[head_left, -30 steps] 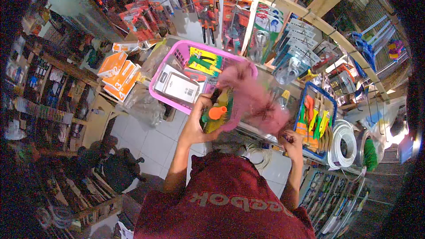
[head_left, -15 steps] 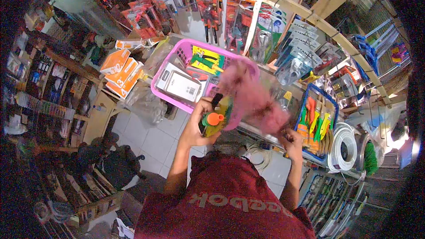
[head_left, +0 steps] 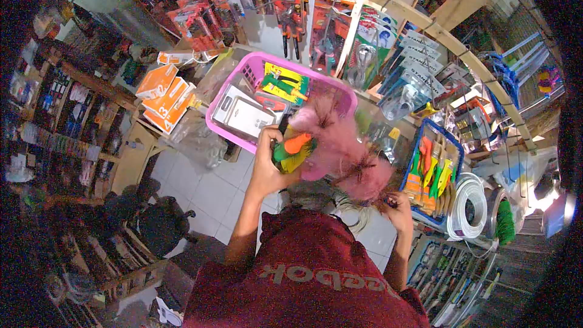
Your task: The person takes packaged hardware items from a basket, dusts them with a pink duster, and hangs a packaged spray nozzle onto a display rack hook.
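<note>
Dusting in hand, judging by the pose. Holding a green-and-yellow item with an orange tip [head_left: 295,146] in the left hand [head_left: 264,173], with fingers wrapped around its left side. Held up near the front of a pink basket [head_left: 231,138], seen overlapping its near edge. Gripping the handle end of a pink feather duster [head_left: 349,146] in the right hand [head_left: 398,209], fingers closed around it, with the fluffy head stretching leftward over the basket's right part and right up to the item. Cannot tell touching from mere overlap there (blurred feathers, hard to read at the edges). Inside the basket, apart from both hands: a white box [head_left: 246,114] and a yellow-backed packet [head_left: 285,84]. Just beside the right hand: a blue tray [head_left: 456,146] of paintbrushes [head_left: 436,179].

As a judgement, calls next for a steady left grip, a slight turn of the item to offer another face, and light strokes from the right wrist. Best done clear of the basket rim, to avoid snagging feathers.
</note>
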Demonstrator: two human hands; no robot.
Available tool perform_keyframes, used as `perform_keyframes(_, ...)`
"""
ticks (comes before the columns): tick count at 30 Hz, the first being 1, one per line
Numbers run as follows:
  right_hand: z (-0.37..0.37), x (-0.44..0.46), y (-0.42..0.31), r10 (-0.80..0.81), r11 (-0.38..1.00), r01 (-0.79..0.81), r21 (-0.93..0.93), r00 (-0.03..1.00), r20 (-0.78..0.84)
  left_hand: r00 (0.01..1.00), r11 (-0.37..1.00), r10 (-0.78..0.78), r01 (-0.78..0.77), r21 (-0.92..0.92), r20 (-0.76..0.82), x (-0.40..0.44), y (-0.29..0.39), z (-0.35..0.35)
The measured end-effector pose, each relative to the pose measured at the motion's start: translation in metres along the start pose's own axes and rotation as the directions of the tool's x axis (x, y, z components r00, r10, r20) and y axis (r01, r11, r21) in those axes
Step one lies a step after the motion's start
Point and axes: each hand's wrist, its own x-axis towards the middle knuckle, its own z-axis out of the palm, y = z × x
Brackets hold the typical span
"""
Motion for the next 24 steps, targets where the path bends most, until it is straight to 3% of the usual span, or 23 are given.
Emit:
perform_keyframes(4,0.006,-0.003,0.012,0.054,0.996,-0.051,0.068,0.998,-0.042,0.994,0.997,-0.038,0.044,0.057,-0.104,0.006,-0.002,0.006)
perform_keyframes(9,0.003,-0.004,-0.003,0.057,0.991,-0.065,0.116,0.995,0.079,0.961,0.968,-0.052,0.115,0.222,-0.271,0.010,-0.007,0.014)
perform_keyframes(12,-0.003,-0.010,-0.046,-0.030,0.996,0.023,0.085,0.996,0.088,0.932,0.969,-0.187,0.227,0.098,-0.310,0.013,-0.029,0.013)
perform_keyframes(13,-0.003,-0.011,-0.058,-0.071,0.996,0.067,0.063,0.994,0.077,0.944,0.978,-0.179,0.202,0.057,-0.278,0.014,-0.027,0.013)
perform_keyframes(15,-0.001,-0.011,0.037,-0.048,0.991,0.055,0.121,0.997,-0.060,0.963,0.987,-0.161,0.160,-0.026,-0.214,0.015,-0.018,0.013)
perform_keyframes(17,-0.001,-0.009,0.060,0.046,0.956,-0.009,0.293,0.992,-0.120,0.992,0.998,-0.030,0.023,-0.051,-0.127,0.018,-0.013,0.010)
perform_keyframes(18,-0.001,-0.005,0.037,0.123,0.900,-0.068,0.430,0.987,-0.102,0.996,0.997,0.038,-0.044,-0.069,-0.081,0.020,-0.010,0.010)
perform_keyframes(21,0.009,0.002,0.018,0.107,0.907,-0.036,0.419,0.983,-0.147,0.992,0.991,0.122,-0.120,-0.063,0.031,0.021,0.000,0.012)
perform_keyframes(22,0.014,0.007,0.007,0.005,0.965,0.041,0.261,0.985,-0.174,0.998,0.997,0.046,-0.043,-0.062,0.040,0.014,-0.002,0.013)
perform_keyframes(24,0.015,0.012,0.007,-0.043,0.981,0.080,0.176,0.978,-0.207,0.990,0.983,0.124,-0.114,-0.145,0.065,0.016,-0.002,0.017)
